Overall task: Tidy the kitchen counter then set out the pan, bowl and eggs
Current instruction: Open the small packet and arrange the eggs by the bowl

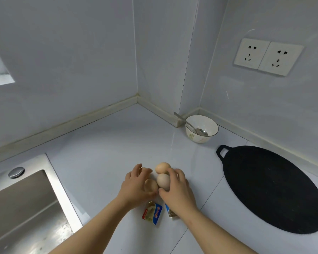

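Both hands cup a cluster of eggs (162,180) mid-counter: left hand (136,184) with fingers curled over the left eggs, right hand (178,189) with fingers wrapped round the nearer right egg. Two small sachets (152,213) lie just beside the wrists toward the near edge. Sink (24,208) bounds the left side, black pan (270,189) the right; bowl (201,128) with spoon (191,125) sits by the back wall, leaving bare white counter (108,140) behind the eggs.

Black pan (270,187), tan eggs (162,167)
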{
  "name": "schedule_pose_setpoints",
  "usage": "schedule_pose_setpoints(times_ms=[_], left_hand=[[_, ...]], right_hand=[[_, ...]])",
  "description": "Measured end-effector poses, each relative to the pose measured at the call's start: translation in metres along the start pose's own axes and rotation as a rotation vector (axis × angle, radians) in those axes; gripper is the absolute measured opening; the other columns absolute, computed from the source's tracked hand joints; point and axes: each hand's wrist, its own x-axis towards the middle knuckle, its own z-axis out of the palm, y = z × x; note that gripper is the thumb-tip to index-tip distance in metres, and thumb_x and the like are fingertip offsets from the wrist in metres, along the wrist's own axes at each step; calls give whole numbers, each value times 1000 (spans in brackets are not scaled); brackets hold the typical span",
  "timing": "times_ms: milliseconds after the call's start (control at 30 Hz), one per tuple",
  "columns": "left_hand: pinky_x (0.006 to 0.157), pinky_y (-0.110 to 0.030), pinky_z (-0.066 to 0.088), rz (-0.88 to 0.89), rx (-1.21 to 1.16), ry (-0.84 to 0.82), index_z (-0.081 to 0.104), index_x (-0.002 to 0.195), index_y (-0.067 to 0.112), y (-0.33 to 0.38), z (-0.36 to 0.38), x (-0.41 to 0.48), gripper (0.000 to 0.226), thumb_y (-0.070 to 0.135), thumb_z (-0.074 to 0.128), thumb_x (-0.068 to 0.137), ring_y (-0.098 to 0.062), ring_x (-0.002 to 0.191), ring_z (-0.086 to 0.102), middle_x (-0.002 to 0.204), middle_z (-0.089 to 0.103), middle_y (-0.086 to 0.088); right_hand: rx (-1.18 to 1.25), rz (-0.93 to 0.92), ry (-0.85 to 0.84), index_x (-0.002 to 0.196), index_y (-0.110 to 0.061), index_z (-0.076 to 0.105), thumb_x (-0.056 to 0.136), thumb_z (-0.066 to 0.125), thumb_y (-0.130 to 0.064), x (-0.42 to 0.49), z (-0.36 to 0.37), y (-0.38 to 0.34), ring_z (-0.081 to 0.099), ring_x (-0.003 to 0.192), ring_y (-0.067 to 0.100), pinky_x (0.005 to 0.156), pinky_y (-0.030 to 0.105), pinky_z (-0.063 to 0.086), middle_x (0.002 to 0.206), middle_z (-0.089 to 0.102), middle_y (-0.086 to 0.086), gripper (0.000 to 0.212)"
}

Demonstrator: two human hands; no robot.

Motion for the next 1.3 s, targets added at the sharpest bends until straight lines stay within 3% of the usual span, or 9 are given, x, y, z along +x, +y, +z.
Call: schedule_pose_setpoints(times_ms=[133, 333, 467, 633, 800, 967, 1100, 1167, 1300], left_hand=[[105, -36, 32, 32, 87, -7, 39, 130, 32, -6, 2, 6, 64, 47, 66, 75, -26, 134, 27, 152, 14, 3], [107, -33, 30, 60, 169, -20, 46, 127, 36, -12, 1, 20, 57, 51, 65, 75, -26, 136, 24, 154, 10, 2], [106, -32, 29, 114, 261, -92, 43, 130, 39, -14, -4, 25, 83, 73, 52, 54, -25, 137, 22, 154, 9, 3], [105, -30, 31, 199, 331, -94, 44, 129, 36, -18, -9, 32, 66, 57, 67, 71, -25, 135, 22, 152, 11, 4], [101, -27, 34, 209, 363, -88, 48, 125, 32, -14, -10, 36, 63, 59, 67, 71, -23, 132, 24, 150, 16, 6], [95, -27, 39, 170, 364, -90, 49, 123, 31, -16, -11, 40, 60, 56, 68, 71, -23, 128, 27, 146, 20, 6], [91, -27, 40, 100, 198, -64, 56, 113, 26, -14, -15, 41, 71, 66, 68, 56, -23, 115, 40, 136, 34, 1], [86, -25, 40, 102, 22, 51, 59, 101, 24, -5, -22, 42, 76, 73, 59, 44, -17, 106, 45, 122, 43, 0], [80, -25, 41, 123, -221, 258, 58, 89, 26, 40, -39, 59, 42, 48, 81, 62, -13, 99, 48, 110, 43, 7]], right_hand=[[-57, -27, -33, 139, -32, 29, 87, 49, -28, 0, -1, 2, 47, 117, 23, 92, 32, 45, 133, 40, 0, 56], [-93, -43, -85, 140, -33, 28, 88, 49, -26, 5, 0, 3, 45, 119, 23, 91, 32, 43, 128, 42, 1, 57], [-101, -33, -84, 132, -27, 34, 87, 50, -29, 13, -2, 1, 48, 117, 22, 85, 31, 44, 126, 44, 0, 47], [-107, -19, -78, 130, -25, 34, 87, 51, -33, 17, 2, 1, 48, 114, 22, 82, 31, 44, 125, 49, -1, 47], [-119, -44, -88, 136, -32, 30, 88, 49, -32, 17, 4, 5, 46, 115, 22, 85, 32, 44, 127, 49, -2, 52], [-57, -30, -82, 132, -29, 36, 86, 51, -31, 15, 1, 10, 47, 116, 22, 84, 32, 45, 123, 50, -1, 48], [33, 39, -20, 123, -26, 40, 85, 53, -33, 11, -5, 17, 53, 109, 22, 79, 30, 44, 119, 51, -3, 41], [88, 72, 34, 119, -25, 41, 84, 54, -32, 12, -13, 22, 55, 104, 22, 74, 29, 43, 115, 53, -3, 38], [203, 183, 160, 115, -26, 42, 81, 58, -26, 27, -36, 41, 56, 95, 22, 69, 29, 44, 109, 54, -2, 37]])
